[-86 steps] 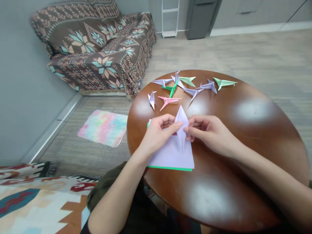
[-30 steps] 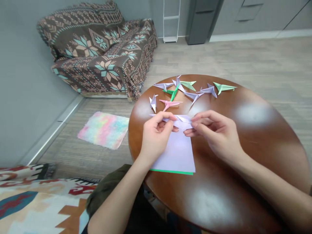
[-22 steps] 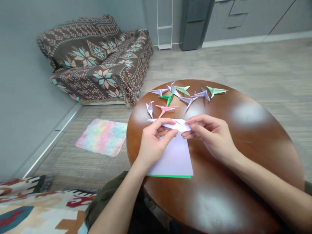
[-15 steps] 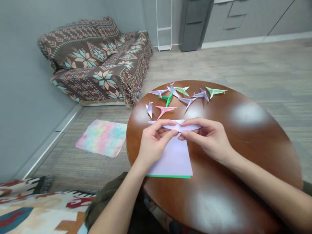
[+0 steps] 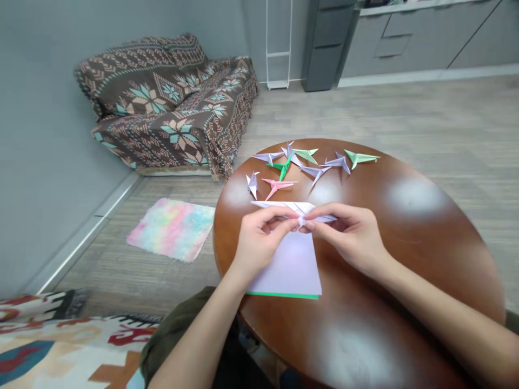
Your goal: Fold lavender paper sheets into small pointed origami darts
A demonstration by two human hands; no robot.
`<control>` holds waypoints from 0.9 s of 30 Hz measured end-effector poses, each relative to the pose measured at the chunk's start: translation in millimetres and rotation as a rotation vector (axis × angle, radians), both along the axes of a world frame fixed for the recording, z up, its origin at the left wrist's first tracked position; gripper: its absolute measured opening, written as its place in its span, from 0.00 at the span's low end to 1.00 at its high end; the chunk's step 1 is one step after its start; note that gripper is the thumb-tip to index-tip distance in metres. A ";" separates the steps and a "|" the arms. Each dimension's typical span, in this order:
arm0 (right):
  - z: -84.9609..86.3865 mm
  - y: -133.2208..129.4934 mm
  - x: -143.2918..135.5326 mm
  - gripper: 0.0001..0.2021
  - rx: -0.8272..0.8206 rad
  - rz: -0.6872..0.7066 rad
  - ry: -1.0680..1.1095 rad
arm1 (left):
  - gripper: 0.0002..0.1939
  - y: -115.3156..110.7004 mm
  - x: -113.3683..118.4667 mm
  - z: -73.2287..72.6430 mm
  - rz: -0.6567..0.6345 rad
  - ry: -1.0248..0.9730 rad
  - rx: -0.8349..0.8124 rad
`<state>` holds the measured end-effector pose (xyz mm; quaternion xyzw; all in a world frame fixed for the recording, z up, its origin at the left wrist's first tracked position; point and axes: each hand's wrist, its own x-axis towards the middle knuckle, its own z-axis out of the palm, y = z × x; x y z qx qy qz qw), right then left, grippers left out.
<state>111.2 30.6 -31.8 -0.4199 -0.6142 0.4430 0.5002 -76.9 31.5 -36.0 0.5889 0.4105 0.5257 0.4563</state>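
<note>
A folded white-lilac origami paper (image 5: 302,207) is pinched between both hands above the table. My left hand (image 5: 261,235) grips its left and middle part with thumb and forefinger. My right hand (image 5: 351,229) pinches it from the right, the two thumbs nearly meeting at a small fold in the centre. Long pointed tips stick out to left and right. Beneath the hands lies a stack of lilac paper sheets (image 5: 290,267) with a green sheet (image 5: 300,296) edging out below. Beyond them sit a pink paper bird (image 5: 278,186) and a small lilac paper bird (image 5: 252,185).
Several more folded birds lie at the far side of the round brown table (image 5: 405,243), among them a dark green one (image 5: 284,167) and a pale green one (image 5: 359,158). A patterned sofa (image 5: 174,113) and a fluffy pastel mat (image 5: 172,229) are to the left.
Both thumbs and forefingers have drawn in toward the paper's centre, where a small fold now shows. More of its upper edge is visible. The whole view has shifted slightly.
</note>
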 end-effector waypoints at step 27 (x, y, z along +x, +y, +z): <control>2.4 -3.8 4.3 0.06 0.131 -0.031 -0.121 | 0.08 -4.9 4.2 2.1 -0.002 -0.007 0.017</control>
